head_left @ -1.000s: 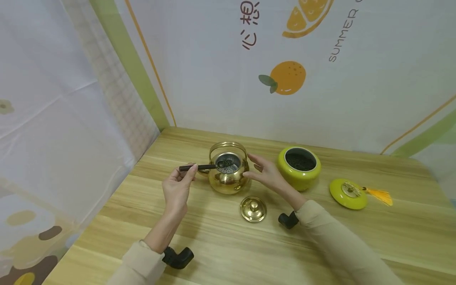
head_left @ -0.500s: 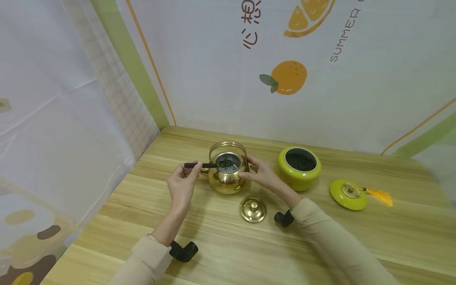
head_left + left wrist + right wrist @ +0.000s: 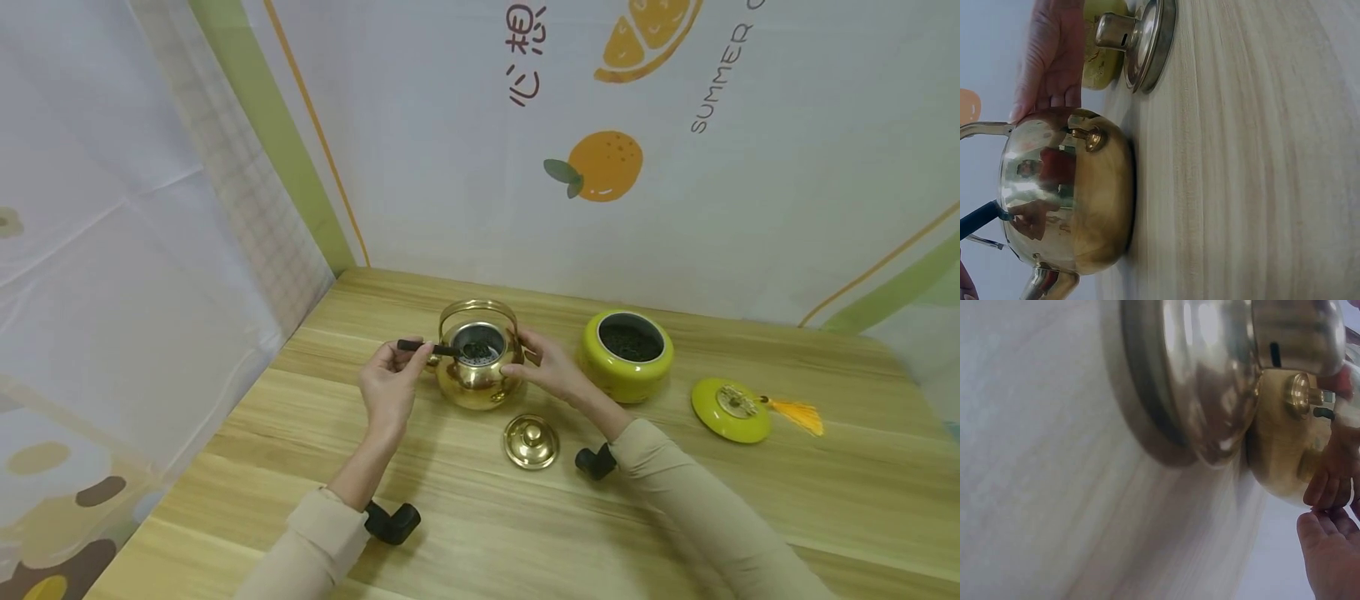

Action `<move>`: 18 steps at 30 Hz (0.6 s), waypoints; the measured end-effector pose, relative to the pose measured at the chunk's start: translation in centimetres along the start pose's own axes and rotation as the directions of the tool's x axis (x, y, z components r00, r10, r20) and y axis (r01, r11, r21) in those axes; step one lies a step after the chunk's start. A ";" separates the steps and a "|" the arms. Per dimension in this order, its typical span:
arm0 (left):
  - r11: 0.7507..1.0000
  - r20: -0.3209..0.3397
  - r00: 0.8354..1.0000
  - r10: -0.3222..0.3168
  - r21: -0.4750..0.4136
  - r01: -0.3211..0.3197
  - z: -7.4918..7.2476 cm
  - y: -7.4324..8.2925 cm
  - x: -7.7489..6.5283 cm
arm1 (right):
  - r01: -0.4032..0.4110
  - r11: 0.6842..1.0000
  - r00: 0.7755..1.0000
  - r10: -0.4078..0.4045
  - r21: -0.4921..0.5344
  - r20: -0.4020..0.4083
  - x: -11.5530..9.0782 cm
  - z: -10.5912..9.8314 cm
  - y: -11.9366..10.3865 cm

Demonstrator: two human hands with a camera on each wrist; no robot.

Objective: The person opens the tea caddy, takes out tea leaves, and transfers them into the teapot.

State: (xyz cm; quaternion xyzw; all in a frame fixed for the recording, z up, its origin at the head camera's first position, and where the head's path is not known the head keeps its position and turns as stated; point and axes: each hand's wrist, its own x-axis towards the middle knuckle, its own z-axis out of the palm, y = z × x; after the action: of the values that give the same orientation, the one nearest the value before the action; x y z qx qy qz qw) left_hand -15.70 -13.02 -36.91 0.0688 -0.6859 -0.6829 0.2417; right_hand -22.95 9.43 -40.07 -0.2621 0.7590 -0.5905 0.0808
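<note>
A gold teapot [image 3: 472,387] with a raised hoop handle stands uncovered, its metal strainer [image 3: 487,361] showing in the mouth. My left hand [image 3: 387,392] pinches the dark handle of a tea scoop [image 3: 429,347], whose head dips into the strainer among dark tea leaves [image 3: 477,347]. On the pot's right side lies my right hand [image 3: 553,367], thumb toward the front and fingers extended behind; the right wrist view has its fingertips at the polished wall. A small gold knob [image 3: 1093,139] on the pot's side appears in the left wrist view.
The gold teapot lid [image 3: 531,442] lies in front of the pot. To the right stands a yellow-green jar [image 3: 626,383] holding dark tea leaves, with its tasselled lid [image 3: 729,410] farther right. Black wrist-worn devices [image 3: 393,523] sit under both forearms. A printed cloth [image 3: 465,208] hangs behind the table.
My left hand has moved slightly right, carrying the scoop farther over the strainer, and its head now sits lower. My right hand has closed in on the pot's side.
</note>
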 end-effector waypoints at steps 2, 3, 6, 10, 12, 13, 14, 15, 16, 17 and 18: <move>1.000 0.010 1.000 -0.001 0.006 0.001 0.1 0.7 -0.2 | -0.004 1.000 1.000 0.004 0.001 0.000 -0.1 0.0 -0.4; 1.000 0.016 1.000 0.003 0.010 -0.003 0.2 1.1 -0.3 | -0.002 1.000 1.000 0.002 -0.001 -0.001 -0.1 0.0 -0.4; 0.999 0.034 0.999 0.018 0.039 -0.019 0.4 2.4 -0.7 | -0.006 1.000 1.000 0.006 -0.010 -0.006 -0.1 0.0 -0.4; 0.995 0.039 0.997 0.062 0.077 -0.065 0.7 3.1 -0.9 | 0.006 1.000 1.000 -0.006 -0.018 -0.006 0.1 0.0 0.4; 0.993 0.036 0.996 0.078 0.084 -0.081 0.8 3.1 -0.8 | 0.010 1.000 1.000 -0.010 -0.010 -0.002 0.1 0.0 0.3; 0.992 0.036 0.996 0.086 0.085 -0.089 0.9 3.2 -0.8 | 0.011 1.000 1.000 -0.011 -0.006 -0.002 0.1 0.0 0.3; 0.992 0.036 0.995 0.091 0.086 -0.094 1.0 3.2 -0.8 | 0.010 1.000 1.000 -0.010 -0.005 -0.003 0.1 0.0 0.3; 0.991 0.037 0.995 0.097 0.085 -0.100 1.0 3.2 -0.8 | 0.009 1.000 1.000 -0.009 -0.001 -0.003 0.1 0.0 0.3; 0.991 0.038 0.994 0.103 0.083 -0.106 1.1 3.2 -0.8 | 0.007 1.000 1.000 -0.007 0.000 -0.004 0.1 0.0 0.3; 0.990 0.039 0.993 0.109 0.086 -0.112 1.2 3.3 -0.7 | 0.008 1.000 1.000 -0.008 -0.005 -0.004 0.1 0.0 0.4; 0.989 0.040 0.992 0.117 0.090 -0.120 1.2 3.3 -0.7 | 0.005 1.000 1.000 -0.005 -0.006 -0.004 0.1 0.0 0.4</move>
State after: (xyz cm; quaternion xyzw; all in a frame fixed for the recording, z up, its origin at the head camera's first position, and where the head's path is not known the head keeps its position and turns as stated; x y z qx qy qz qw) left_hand -14.81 -11.44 -33.82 0.0270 -0.7238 -0.6360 0.2663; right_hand -23.19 9.43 -40.42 -0.2630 0.7603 -0.5890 0.0769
